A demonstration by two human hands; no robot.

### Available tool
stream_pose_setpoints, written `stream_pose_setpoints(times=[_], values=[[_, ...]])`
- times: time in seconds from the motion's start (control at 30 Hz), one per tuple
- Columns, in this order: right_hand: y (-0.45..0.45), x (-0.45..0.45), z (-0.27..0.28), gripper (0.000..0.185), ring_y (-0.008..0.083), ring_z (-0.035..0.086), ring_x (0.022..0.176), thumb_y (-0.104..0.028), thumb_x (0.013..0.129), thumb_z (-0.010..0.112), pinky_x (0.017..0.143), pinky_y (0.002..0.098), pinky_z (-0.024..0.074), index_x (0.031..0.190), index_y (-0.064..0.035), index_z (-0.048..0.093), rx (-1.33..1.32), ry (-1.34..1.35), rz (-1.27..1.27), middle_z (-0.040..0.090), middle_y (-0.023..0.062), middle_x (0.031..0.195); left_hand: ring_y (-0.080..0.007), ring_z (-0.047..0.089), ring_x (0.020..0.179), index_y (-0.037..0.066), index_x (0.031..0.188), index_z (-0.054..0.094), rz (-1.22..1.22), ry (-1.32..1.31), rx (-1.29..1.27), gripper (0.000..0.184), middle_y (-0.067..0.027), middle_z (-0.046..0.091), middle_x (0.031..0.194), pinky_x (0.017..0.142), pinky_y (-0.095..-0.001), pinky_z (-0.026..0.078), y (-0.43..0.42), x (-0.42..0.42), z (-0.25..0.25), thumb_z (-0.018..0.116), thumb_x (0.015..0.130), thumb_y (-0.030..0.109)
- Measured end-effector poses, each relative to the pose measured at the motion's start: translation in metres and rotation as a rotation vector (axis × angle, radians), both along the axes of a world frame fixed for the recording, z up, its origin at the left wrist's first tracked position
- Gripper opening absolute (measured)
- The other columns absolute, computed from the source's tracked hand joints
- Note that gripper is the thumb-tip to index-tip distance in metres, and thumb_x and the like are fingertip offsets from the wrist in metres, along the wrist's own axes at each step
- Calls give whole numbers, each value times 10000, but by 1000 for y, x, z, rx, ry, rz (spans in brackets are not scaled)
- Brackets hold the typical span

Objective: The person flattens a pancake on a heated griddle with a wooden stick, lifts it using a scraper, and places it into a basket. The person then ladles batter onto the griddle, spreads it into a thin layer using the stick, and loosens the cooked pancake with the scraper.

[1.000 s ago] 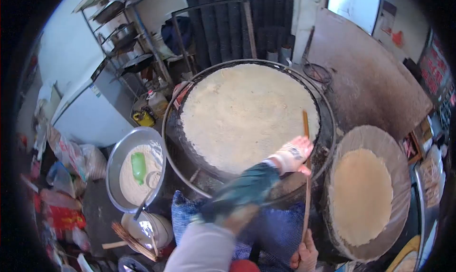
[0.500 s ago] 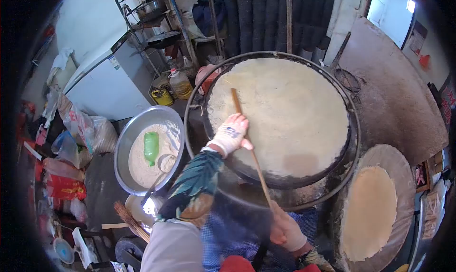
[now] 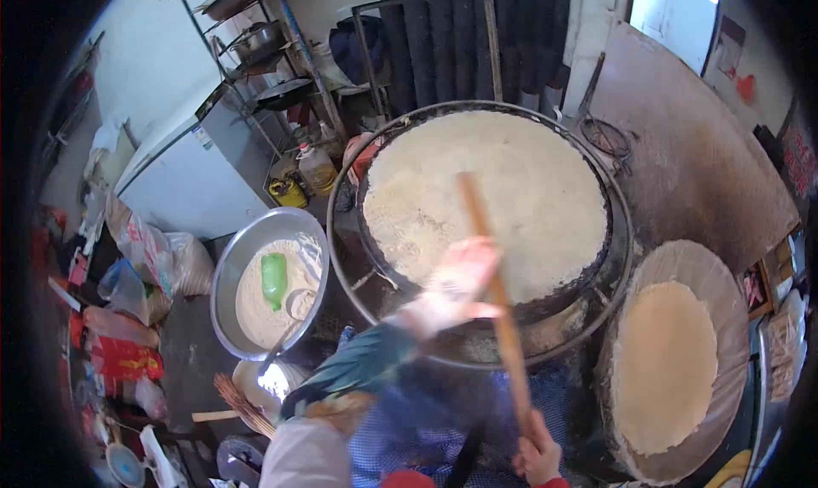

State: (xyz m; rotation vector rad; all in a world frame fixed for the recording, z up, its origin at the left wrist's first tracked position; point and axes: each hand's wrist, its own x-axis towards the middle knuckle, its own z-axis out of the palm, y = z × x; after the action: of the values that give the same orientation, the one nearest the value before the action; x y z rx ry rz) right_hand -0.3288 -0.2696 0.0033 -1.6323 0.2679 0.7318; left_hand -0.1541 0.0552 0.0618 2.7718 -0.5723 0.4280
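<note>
A long, flat wooden stick [image 3: 509,343] slants over the near side of a big round griddle [image 3: 618,258]. A thin pale sheet of batter [image 3: 511,181] covers most of the griddle, with a rougher, crumbly patch at its left. My left hand [image 3: 458,285], in a white glove and blurred by motion, is closed around the middle of the stick. Farther down, near the front of my body, my right hand [image 3: 538,454] grips the stick's lower end. The upper tip of the stick is above the batter; whether it touches cannot be told.
A metal basin [image 3: 223,292] of flour-like powder holds a green bottle [image 3: 273,279] and a scoop. At right, a round, pale flatbread [image 3: 669,369] lies on a cloth-covered round board [image 3: 724,403]. A straw brush [image 3: 243,403] lies at lower left, and a white freezer [image 3: 192,186] stands behind.
Both hands and the stick have shifted right, and the stick now stands steeper. The view has tilted slightly. The sheet's left part looks rougher now.
</note>
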Motion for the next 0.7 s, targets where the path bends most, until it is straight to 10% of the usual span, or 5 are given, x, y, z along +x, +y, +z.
stream_pose_setpoints(times=[0.1,0.17,0.5,0.63,0.7], values=[[-31,-8,-10,570,116,480,422,-84,928,503,390,276,411,1460,-243,373,-5,-19,-217,577,43,629,-411,377,1305,-111,1286,420,-326,-146,-87,969,-293,455,1321,1127,-453,258,-92,87,-28,683,679,596],[-6,6,42,577,95,378,369,-149,973,469,361,260,341,1503,-238,258,328,265,-407,412,-25,495,-386,369,1333,-131,1266,452,-270,208,252,1070,-280,424,1389,1134,-424,260,-125,127,-58,611,624,710],[69,106,20,444,98,311,348,-269,1029,396,395,246,290,1455,-355,303,960,613,33,328,-35,472,-384,470,1205,-71,1068,583,124,186,206,913,-242,568,1152,1059,-418,356,67,125,-32,693,514,646],[116,109,7,491,104,335,356,-246,997,472,375,262,293,1450,-348,314,824,549,208,363,-4,498,-398,409,1282,-67,1189,518,307,161,219,953,-258,503,1283,1086,-434,329,141,69,-40,699,558,623],[132,94,-41,575,91,396,386,-207,967,516,361,245,322,1479,-338,289,470,63,447,434,1,533,-402,411,1278,-78,1201,497,340,137,211,955,-261,495,1290,1089,-439,319,171,30,-39,707,565,603]])
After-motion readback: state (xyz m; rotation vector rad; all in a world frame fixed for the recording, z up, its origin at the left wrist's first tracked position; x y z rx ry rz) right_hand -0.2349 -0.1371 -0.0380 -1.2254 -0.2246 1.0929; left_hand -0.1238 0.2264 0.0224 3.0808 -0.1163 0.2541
